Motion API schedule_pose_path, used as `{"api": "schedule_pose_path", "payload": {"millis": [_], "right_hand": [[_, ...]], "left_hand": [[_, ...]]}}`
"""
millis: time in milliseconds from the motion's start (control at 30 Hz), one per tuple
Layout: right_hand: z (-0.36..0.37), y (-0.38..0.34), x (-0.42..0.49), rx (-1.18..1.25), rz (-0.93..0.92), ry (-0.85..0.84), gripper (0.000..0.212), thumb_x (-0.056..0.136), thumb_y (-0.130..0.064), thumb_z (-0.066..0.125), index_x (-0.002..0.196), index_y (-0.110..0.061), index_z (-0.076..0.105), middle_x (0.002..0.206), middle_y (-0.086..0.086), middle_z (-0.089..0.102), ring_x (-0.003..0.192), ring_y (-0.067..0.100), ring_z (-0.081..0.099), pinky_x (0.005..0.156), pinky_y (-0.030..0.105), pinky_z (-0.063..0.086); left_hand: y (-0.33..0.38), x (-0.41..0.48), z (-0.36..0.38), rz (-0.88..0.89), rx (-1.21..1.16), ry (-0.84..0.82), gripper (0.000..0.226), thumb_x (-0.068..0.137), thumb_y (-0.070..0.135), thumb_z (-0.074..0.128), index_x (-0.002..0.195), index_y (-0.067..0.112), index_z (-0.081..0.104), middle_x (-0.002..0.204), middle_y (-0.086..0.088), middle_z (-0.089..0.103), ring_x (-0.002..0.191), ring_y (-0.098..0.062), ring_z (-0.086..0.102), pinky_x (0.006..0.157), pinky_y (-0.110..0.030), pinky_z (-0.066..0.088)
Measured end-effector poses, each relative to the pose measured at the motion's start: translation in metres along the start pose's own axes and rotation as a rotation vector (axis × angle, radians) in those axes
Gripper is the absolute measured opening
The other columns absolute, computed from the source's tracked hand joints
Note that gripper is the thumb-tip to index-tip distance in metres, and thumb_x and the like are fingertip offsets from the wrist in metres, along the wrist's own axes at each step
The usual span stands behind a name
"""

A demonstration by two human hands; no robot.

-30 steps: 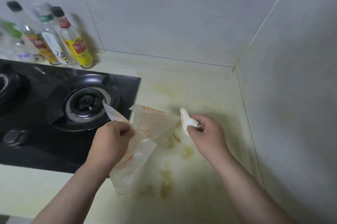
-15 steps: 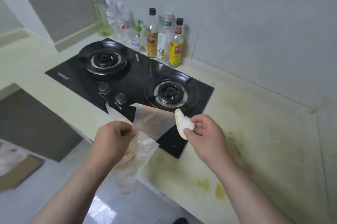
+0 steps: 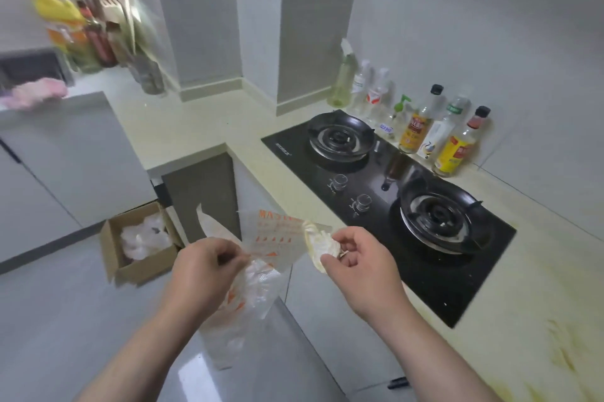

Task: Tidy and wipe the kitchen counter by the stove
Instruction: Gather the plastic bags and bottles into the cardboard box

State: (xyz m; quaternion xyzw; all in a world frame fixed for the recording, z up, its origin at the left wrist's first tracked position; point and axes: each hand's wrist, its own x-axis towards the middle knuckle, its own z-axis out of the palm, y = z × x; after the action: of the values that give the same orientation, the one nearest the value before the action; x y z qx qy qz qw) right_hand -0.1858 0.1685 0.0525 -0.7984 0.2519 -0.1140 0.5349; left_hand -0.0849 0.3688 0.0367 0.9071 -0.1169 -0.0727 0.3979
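My left hand [image 3: 204,267] grips a clear plastic bag with orange print [image 3: 261,274], held in the air over the floor in front of the counter. My right hand [image 3: 356,266] pinches a crumpled, yellow-stained white wad of tissue [image 3: 315,243] just to the right of the bag's top edge. The pale counter [image 3: 523,303] lies to the right, with yellow stains [image 3: 562,349] on its near right part. A black two-burner gas stove [image 3: 392,192] is set into it.
Several bottles [image 3: 421,130] line the wall behind the stove. An open cardboard box [image 3: 140,241] with white plastic inside stands on the grey floor at left. More bottles and a yellow bag [image 3: 75,28] crowd the far left counter by a pink cloth [image 3: 36,92].
The view has swung left and back from the stained counter corner to the floor and box. Both hands kept their hold and now hang over the floor, not the counter.
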Motion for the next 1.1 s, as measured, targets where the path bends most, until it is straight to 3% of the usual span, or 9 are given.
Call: {"api": "schedule_pose_path", "payload": {"millis": [167, 333, 433, 533, 633, 767, 933, 1100], "right_hand": [[0.07, -0.034, -0.005, 0.001, -0.078, -0.112, 0.024, 0.08, -0.006, 0.072, 0.089, -0.026, 0.062, 0.068, -0.011, 0.06, 0.048, 0.002, 0.045, 0.05, 0.01, 0.037], [0.135, -0.06, -0.002, -0.059, -0.118, -0.216, 0.021, 0.078, -0.013, 0.073, 0.088, -0.028, 0.063, 0.075, 0.0, 0.064, 0.052, 0.004, 0.046, 0.053, 0.016, 0.041], [0.17, -0.069, 0.003, -0.106, -0.151, -0.298, 0.02, 0.079, -0.015, 0.073, 0.087, -0.029, 0.062, 0.065, -0.002, 0.057, 0.051, 0.003, 0.044, 0.05, 0.014, 0.038], [0.203, -0.076, 0.012, -0.132, -0.163, -0.378, 0.02, 0.081, -0.016, 0.072, 0.088, -0.031, 0.061, 0.06, -0.009, 0.05, 0.05, 0.002, 0.044, 0.048, 0.012, 0.038], [0.24, -0.081, 0.029, -0.139, -0.162, -0.445, 0.021, 0.081, -0.014, 0.072, 0.088, -0.031, 0.062, 0.061, -0.007, 0.05, 0.05, 0.003, 0.043, 0.048, 0.013, 0.039], [0.294, -0.088, 0.063, -0.142, -0.174, -0.513, 0.021, 0.081, -0.014, 0.073, 0.089, -0.03, 0.062, 0.061, -0.007, 0.051, 0.051, 0.002, 0.045, 0.049, 0.012, 0.04], [0.352, -0.107, 0.119, -0.181, -0.179, -0.547, 0.023, 0.082, -0.02, 0.072, 0.092, -0.036, 0.058, 0.063, -0.012, 0.055, 0.055, -0.001, 0.052, 0.049, 0.012, 0.042], [0.403, -0.13, 0.17, -0.169, -0.166, -0.575, 0.024, 0.084, -0.017, 0.072, 0.098, -0.032, 0.059, 0.069, -0.009, 0.055, 0.054, -0.001, 0.051, 0.052, 0.01, 0.043]], "left_hand": [[-0.057, -0.011, -0.059, -0.07, -0.012, 0.093, 0.027, 0.083, 0.019, 0.076, 0.059, 0.025, 0.065, 0.06, 0.008, 0.063, 0.061, -0.005, 0.057, 0.054, -0.018, 0.036], [-0.111, -0.024, -0.101, -0.195, -0.034, 0.168, 0.025, 0.084, 0.018, 0.074, 0.06, 0.02, 0.067, 0.06, 0.007, 0.065, 0.06, -0.004, 0.058, 0.052, -0.016, 0.036], [-0.14, -0.03, -0.123, -0.284, -0.05, 0.221, 0.024, 0.083, 0.017, 0.074, 0.06, 0.02, 0.068, 0.059, 0.006, 0.066, 0.061, -0.007, 0.061, 0.055, -0.021, 0.041], [-0.17, -0.032, -0.141, -0.38, -0.051, 0.276, 0.026, 0.083, 0.017, 0.074, 0.059, 0.019, 0.065, 0.055, 0.005, 0.064, 0.055, -0.005, 0.057, 0.049, -0.015, 0.037], [-0.198, -0.025, -0.157, -0.453, -0.048, 0.308, 0.028, 0.083, 0.017, 0.073, 0.057, 0.018, 0.064, 0.055, 0.002, 0.063, 0.053, -0.01, 0.055, 0.051, -0.023, 0.039], [-0.23, 0.001, -0.179, -0.534, -0.027, 0.357, 0.027, 0.083, 0.016, 0.072, 0.057, 0.014, 0.063, 0.056, -0.002, 0.062, 0.052, -0.013, 0.051, 0.052, -0.027, 0.038], [-0.267, 0.064, -0.212, -0.613, -0.028, 0.367, 0.02, 0.081, 0.016, 0.073, 0.061, 0.016, 0.067, 0.057, 0.002, 0.065, 0.059, -0.014, 0.06, 0.056, -0.027, 0.043], [-0.291, 0.138, -0.247, -0.599, -0.011, 0.41, 0.021, 0.081, 0.015, 0.073, 0.062, 0.011, 0.066, 0.059, -0.003, 0.065, 0.059, -0.019, 0.058, 0.056, -0.028, 0.041]]}}
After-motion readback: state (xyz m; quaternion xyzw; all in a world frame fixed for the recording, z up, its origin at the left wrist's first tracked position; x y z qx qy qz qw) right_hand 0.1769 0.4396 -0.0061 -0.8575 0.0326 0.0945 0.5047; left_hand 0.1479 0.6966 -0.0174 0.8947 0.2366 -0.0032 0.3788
